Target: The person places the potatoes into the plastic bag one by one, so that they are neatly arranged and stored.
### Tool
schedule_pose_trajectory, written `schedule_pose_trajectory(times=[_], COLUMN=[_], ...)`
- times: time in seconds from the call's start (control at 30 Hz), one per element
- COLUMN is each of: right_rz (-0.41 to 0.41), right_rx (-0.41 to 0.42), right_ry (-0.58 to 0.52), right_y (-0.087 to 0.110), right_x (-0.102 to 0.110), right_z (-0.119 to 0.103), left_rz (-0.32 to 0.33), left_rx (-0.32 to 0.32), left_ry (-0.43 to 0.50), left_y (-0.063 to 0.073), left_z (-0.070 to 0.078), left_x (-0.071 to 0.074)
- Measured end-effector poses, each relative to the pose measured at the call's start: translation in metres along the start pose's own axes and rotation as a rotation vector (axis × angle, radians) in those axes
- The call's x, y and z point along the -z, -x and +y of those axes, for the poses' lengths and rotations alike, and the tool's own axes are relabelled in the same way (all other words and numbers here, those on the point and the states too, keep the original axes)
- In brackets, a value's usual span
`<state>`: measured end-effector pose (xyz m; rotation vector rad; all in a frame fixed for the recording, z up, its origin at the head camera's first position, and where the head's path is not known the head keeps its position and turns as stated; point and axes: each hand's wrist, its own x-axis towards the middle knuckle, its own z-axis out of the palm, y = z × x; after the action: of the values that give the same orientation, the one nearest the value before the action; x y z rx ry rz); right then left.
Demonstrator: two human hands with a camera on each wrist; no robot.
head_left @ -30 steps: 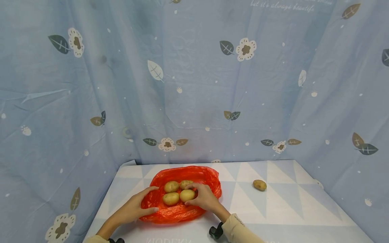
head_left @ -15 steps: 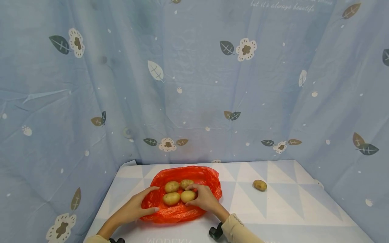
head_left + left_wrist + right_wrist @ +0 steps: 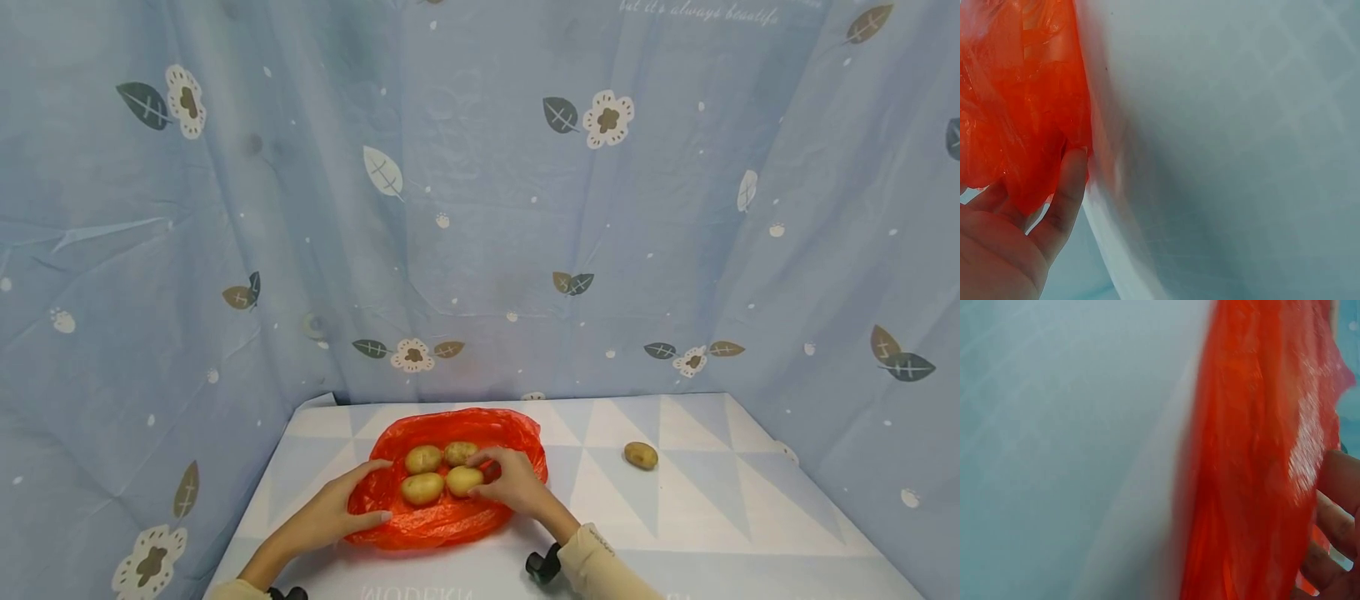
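Observation:
A red plastic bag (image 3: 442, 527) lies spread on the table with its mouth turned up. Inside it several potatoes sit close together, among them the front right potato (image 3: 463, 481). My left hand (image 3: 328, 510) holds the bag's left side, and in the left wrist view its thumb (image 3: 1071, 187) lies against the plastic. Over the bag's right part is my right hand (image 3: 517, 485), its thumb and fingers parted just beside the front right potato. In the right wrist view the bag's side (image 3: 1254, 456) hides what lies inside.
One more potato (image 3: 641, 455) lies alone on the table, to the right of the bag. The table (image 3: 720, 517) has a triangle-patterned cover. A blue curtain (image 3: 480, 250) printed with leaves and flowers hangs behind it and at both sides.
My right hand has let go of the front right potato and shifted slightly right. The left hand, the bag and the other potatoes stay where they were.

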<state>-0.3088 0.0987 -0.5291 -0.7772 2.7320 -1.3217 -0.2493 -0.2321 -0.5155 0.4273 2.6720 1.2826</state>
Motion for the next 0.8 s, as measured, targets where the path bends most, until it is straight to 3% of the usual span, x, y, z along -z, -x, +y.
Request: schedule_pose_trajectory(times=[0.23, 0.67, 0.8], right_rz=[-0.011, 0.077, 0.106], right_rx=[-0.018, -0.026, -0.039], right_ry=[-0.084, -0.041, -0.056], right_y=[0.007, 0.024, 0.031], right_x=[0.021, 0.065, 0.077], right_z=[0.001, 0.011, 0.021], left_rz=[-0.004, 0.003, 0.008], left_rx=[0.0, -0.013, 0.013], left_ry=[-0.008, -0.002, 0.011], left_y=[0.001, -0.001, -0.002], left_z=[0.002, 0.003, 0.003], left_x=[0.001, 0.0, 0.0])
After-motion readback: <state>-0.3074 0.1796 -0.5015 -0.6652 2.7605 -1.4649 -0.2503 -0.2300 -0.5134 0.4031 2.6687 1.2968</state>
